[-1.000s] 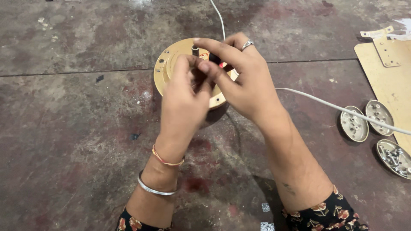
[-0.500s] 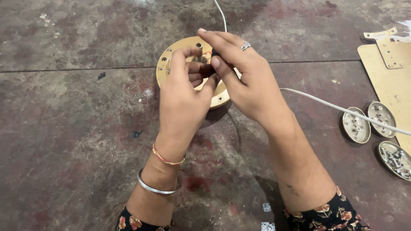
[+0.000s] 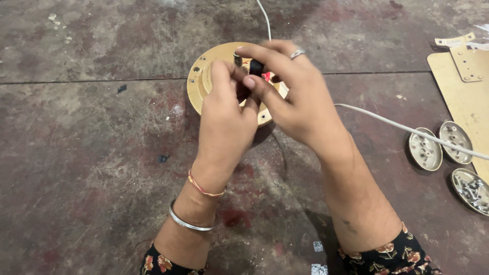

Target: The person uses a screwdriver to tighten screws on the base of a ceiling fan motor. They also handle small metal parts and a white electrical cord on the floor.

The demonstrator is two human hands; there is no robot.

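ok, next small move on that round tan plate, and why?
Probably press the small black part down into the round tan plate. The right hand pinches it just above the plate's middle while the left hand steadies beside it; whether it is seated is hidden.

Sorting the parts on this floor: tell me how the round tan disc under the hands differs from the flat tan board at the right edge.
The round tan disc is circular; the flat tan board is straight-sided and cut off by the frame. The left hand and right hand cover much of the disc; nothing touches the board. The board carries a metal bracket. Both are tan and rest on the floor.
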